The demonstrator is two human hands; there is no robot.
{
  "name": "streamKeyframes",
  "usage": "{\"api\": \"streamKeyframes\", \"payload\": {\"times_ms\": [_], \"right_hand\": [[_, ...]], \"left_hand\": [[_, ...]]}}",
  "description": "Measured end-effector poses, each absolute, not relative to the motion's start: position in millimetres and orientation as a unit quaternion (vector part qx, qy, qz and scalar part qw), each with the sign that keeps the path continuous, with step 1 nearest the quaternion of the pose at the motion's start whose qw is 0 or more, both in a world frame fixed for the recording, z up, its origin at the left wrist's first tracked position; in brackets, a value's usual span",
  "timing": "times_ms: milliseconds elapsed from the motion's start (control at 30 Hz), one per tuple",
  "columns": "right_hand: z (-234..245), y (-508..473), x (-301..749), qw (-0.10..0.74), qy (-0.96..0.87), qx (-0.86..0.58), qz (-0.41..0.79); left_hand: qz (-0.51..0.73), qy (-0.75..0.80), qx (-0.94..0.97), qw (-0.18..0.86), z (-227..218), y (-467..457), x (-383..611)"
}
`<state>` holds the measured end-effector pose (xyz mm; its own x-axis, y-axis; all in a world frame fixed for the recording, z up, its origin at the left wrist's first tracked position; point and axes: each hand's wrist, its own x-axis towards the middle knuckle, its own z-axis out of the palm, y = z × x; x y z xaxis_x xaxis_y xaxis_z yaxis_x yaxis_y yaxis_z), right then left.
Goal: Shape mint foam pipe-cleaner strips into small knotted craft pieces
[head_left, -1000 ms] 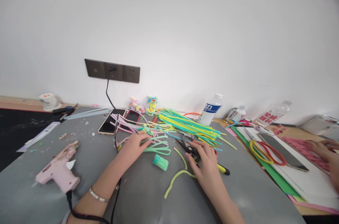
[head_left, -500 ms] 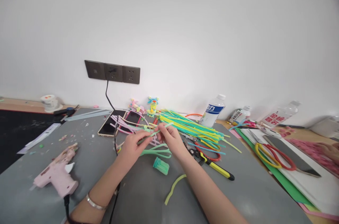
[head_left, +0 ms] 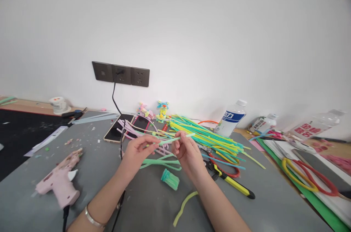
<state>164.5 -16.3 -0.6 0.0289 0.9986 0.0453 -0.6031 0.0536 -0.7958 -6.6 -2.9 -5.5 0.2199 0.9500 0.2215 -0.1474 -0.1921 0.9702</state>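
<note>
My left hand (head_left: 138, 150) and my right hand (head_left: 188, 151) are both pinched on one light green pipe cleaner (head_left: 175, 138), held a little above the grey table (head_left: 148, 202); its free end pokes out to the right past my right hand. Under my hands lie more green pipe cleaners (head_left: 160, 162) and a small green coiled piece (head_left: 170, 179). A yellow-green bent piece (head_left: 184, 207) lies nearer to me. Yellow-handled pliers (head_left: 230, 180) lie just right of my right hand.
A heap of yellow and teal pipe cleaners (head_left: 208, 137) lies behind my hands. A pink glue gun (head_left: 60, 182) rests at the left, its cord running toward me. Two phones (head_left: 116, 132), a water bottle (head_left: 231, 116), small figures (head_left: 162, 110), and red and yellow loops (head_left: 309, 177) at the right.
My right hand left the pliers and came across to the green pipe cleaner held by my left hand. Both hands then lifted it slightly. The view shifted a little.
</note>
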Motion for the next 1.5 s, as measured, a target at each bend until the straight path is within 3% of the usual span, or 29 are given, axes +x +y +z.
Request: {"api": "streamKeyframes", "payload": {"times_ms": [167,333,533,767,900,1067,1267,1500], "right_hand": [[3.3,-14.9,168.3,0.644,-0.293,-0.243,0.663],[3.9,-24.2,168.6,0.486,-0.347,-0.151,0.788],[-6.4,-31.1,168.6,0.422,-0.387,-0.177,0.8],[-6.5,-27.0,171.0,0.435,-0.378,-0.217,0.788],[-4.2,-24.9,174.0,0.453,-0.408,-0.288,0.739],[0.8,-26.0,183.9,0.415,-0.529,-0.386,0.631],[6.2,-30.3,185.7,0.391,-0.591,-0.356,0.609],[7.5,-31.3,180.6,0.42,-0.588,-0.335,0.605]], "left_hand": [[0.43,0.267,0.669,0.544,-2.3,-7.4,-8.4],[0.47,0.335,0.616,0.536,-2.7,-7.2,-10.4],[0.476,0.362,0.616,0.513,-0.9,-5.3,-11.5],[0.438,0.346,0.663,0.499,1.2,-2.6,-10.0],[0.368,0.348,0.667,0.546,1.6,-4.7,-10.2],[0.287,0.328,0.653,0.619,3.7,-8.3,-12.2],[0.208,0.316,0.575,0.725,8.1,-9.0,-14.6],[0.232,0.299,0.537,0.754,4.6,-9.8,-13.6]]}}
